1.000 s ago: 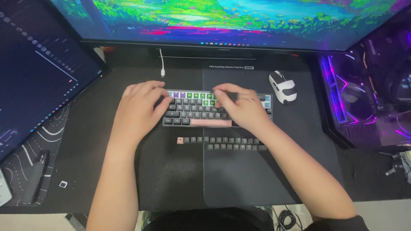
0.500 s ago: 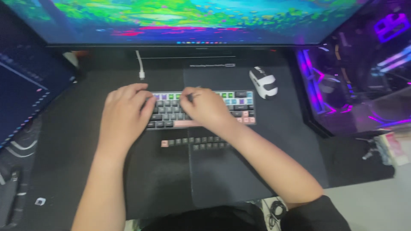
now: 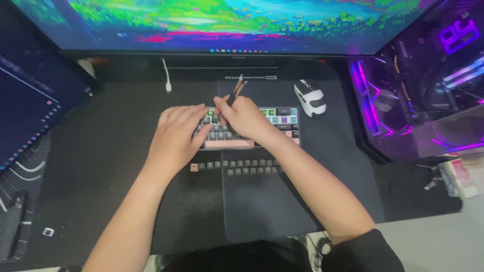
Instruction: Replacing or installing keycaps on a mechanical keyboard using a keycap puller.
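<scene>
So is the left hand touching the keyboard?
Touching. The head view shows the left hand resting flat over the keyboard, covering its left end.

The keyboard (image 3: 247, 128) lies at the frame's centre on the desk mat (image 3: 126, 166), with both hands on it: the left hand (image 3: 174, 138) over its left part, the right hand (image 3: 244, 118) over its middle, holding a thin tool (image 3: 234, 90) that points toward the monitor (image 3: 227, 25) along the top. Below the keyboard lies a row of loose keycaps (image 3: 237, 166). The mouse (image 3: 310, 97) sits to its upper right, a cable end (image 3: 168, 86) to its upper left, and the computer case (image 3: 423, 75) at the right edge.
</scene>
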